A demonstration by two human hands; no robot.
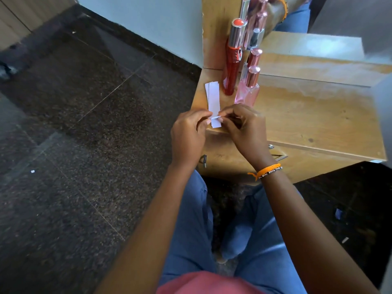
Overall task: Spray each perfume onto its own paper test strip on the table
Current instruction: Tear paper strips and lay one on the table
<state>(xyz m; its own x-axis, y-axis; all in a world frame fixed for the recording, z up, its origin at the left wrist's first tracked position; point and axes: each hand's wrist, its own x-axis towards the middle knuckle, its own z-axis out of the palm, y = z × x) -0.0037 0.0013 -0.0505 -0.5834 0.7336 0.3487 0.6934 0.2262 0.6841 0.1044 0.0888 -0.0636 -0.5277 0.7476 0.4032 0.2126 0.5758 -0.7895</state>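
White paper strips [212, 96] lie in a small stack at the near left corner of the wooden bench [314, 115], with their near ends reaching the front edge. Both hands meet over that edge. The left hand [187, 136] has its fingers [204, 116] curled and pinching the near end of a strip, and the right hand [244, 130] pinches the same end from the other side, so the paper is bent up between the two sets of fingertips. An orange wristband [267, 171] circles the right wrist.

Just behind the strips stands a tall red perfume bottle [231, 66] with a silver cap, close to the mirror [254, 18] that rises at the back of the bench. Beside it, to the right, stands a pink glass perfume bottle [247, 92] with a rose-gold cap, and another bottle of the same kind [253, 58] stands behind that one. Neither hand touches a bottle. Below the bench top a drawer front [297, 166] shows, and the person's blue trousers [191, 219] fill the lower part of the view above a dark stone floor [74, 124].
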